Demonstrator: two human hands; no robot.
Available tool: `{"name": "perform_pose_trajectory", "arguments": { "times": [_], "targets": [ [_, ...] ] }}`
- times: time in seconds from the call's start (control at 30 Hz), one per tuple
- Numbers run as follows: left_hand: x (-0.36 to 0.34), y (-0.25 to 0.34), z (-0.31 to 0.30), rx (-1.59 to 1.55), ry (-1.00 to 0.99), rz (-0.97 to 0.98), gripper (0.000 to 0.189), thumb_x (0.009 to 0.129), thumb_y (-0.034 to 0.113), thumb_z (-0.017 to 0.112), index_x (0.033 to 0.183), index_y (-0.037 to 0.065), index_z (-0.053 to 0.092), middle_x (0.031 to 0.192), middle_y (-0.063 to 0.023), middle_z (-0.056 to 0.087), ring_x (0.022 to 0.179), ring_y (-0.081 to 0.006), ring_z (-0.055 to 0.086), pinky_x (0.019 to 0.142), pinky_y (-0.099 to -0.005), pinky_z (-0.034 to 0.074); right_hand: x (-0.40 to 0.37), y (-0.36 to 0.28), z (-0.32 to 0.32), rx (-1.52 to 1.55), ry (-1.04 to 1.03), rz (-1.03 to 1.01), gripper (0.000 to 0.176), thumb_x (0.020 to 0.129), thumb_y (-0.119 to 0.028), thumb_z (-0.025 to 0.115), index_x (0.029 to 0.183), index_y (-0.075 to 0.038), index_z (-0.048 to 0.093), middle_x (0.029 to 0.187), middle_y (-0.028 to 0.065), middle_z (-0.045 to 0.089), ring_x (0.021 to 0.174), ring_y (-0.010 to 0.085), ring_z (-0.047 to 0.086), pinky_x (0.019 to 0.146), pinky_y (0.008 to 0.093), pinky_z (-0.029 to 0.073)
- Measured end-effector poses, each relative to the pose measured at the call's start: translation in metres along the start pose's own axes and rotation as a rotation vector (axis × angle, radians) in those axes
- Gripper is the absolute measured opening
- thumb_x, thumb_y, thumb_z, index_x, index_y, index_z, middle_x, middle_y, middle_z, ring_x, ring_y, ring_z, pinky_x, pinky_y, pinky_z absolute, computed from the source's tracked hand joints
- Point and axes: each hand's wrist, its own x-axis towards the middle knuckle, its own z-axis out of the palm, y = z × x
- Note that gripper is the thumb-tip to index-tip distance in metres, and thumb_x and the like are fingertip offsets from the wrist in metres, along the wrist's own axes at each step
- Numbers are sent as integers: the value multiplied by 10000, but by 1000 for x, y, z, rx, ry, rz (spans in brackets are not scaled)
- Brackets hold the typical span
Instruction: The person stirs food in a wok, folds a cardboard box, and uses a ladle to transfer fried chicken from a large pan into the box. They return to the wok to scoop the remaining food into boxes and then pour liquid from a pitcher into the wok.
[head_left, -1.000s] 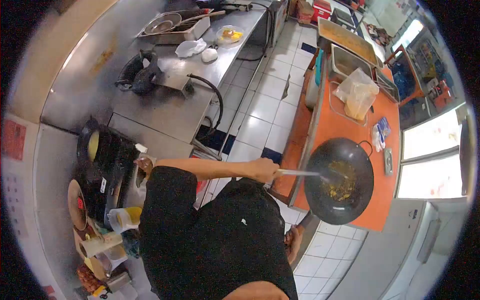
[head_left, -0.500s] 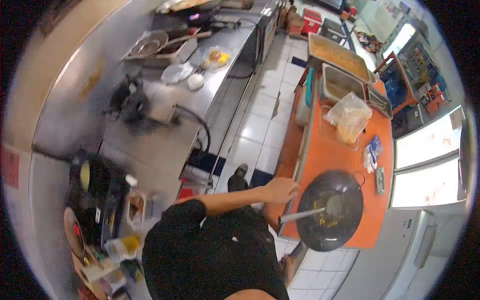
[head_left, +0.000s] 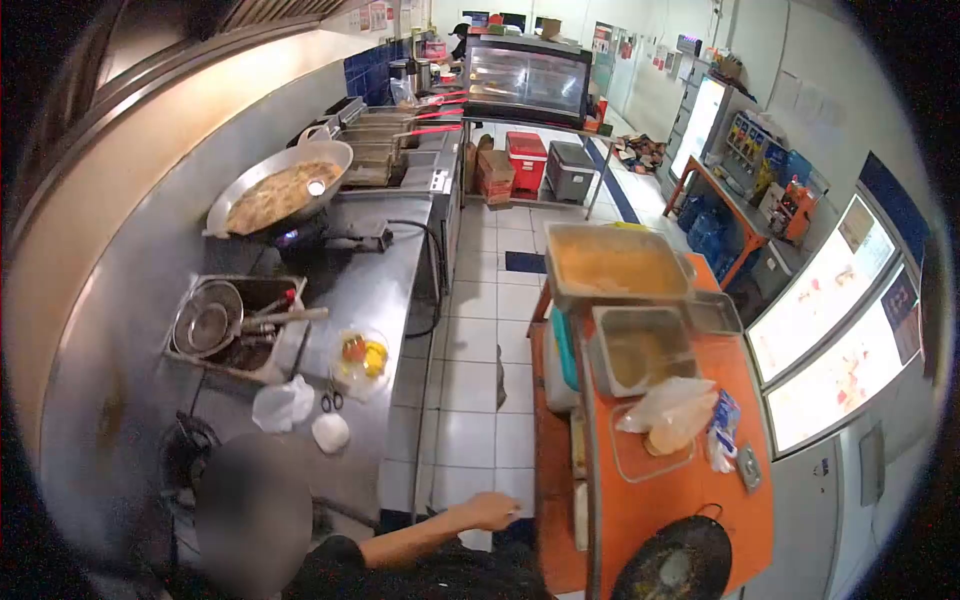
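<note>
The left hand (head_left: 484, 513) hangs over the aisle, its fingers (head_left: 502, 508) curled in; I can't tell whether they grip anything, as only a tiny pale spot shows at their tips. The right hand is out of view.

My worry starts close to those fingers. The wok (head_left: 712, 556) sits by the near end of the orange bench (head_left: 640, 512), and a sleeve or knuckle catching it, or the ladle (head_left: 676, 568) lying inside, could tip or drag it, I'd judge. If the wok is hot, a careless grab at its loop (head_left: 711, 510) could burn. Farther out, the slumped bag (head_left: 668, 412) looks loose enough to spill if nudged.

The wok lies right of the fingers and a little nearer, well apart from them, the bench's edge between; its lower part is cut off. Food bits show around the ladle.

Beyond the wok, farther from the fingers, are the bag, a blue packet (head_left: 724, 425) beside it, then a steel tub (head_left: 600, 362) and a wider tray (head_left: 620, 298), both with contents.

Left of the fingers, across the aisle on the steel bench (head_left: 362, 262), are a white ball (head_left: 331, 433), scissors (head_left: 331, 401) and a plastic bag (head_left: 283, 405). Past them come a dish (head_left: 338, 383), a strainer (head_left: 208, 327) and, farthest, a big pan (head_left: 336, 153) of food over the burner.
</note>
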Motion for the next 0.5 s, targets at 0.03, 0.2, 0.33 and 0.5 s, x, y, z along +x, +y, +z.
{"name": "perform_pose_trajectory", "arguments": {
  "times": [0.03, 0.2, 0.33, 0.5],
  "targets": [
    [15, -4, -24, -26, 109, 93, 350, 913, 322, 475, 1112, 60, 594, 981, -181, 655, 925, -383, 614, 796, -483, 481, 11, -36, 0, 13, 50, -55, 386, 890, -307, 598, 1114, 0, 532, 840, 163, 628, 599, 232, 600, 553, 343, 482],
    [120, -68, -137, -559, 157, 27, 342, 902, 300, 499, 1158, 92, 590, 992, -146, 662, 952, -354, 616, 832, -418, 489, 86, -213, 79, 277, -123, -302, 383, 916, -266, 580, 1173, 14, 537, 982, 156, 617, 803, 227, 592, 720, 343, 475],
    [235, -295, -56, -74, 414, -116, 300, 875, 280, 461, 936, 62, 658, 981, -213, 644, 945, -404, 596, 806, -454, 480, 121, -384, 182, 689, -359, -439, 172, 864, -120, 608, 997, -11, 604, 770, 97, 641, 681, 176, 626, 626, 297, 505],
    [213, -481, -11, -274, -322, -694, 403, 741, 405, 649, 1022, 120, 693, 865, -87, 663, 790, -247, 635, 678, -413, 519, 185, -568, 253, 438, -896, -623, 236, 888, -184, 583, 1075, -41, 583, 908, 174, 653, 848, 326, 646, 763, 371, 499]
  ]
}}
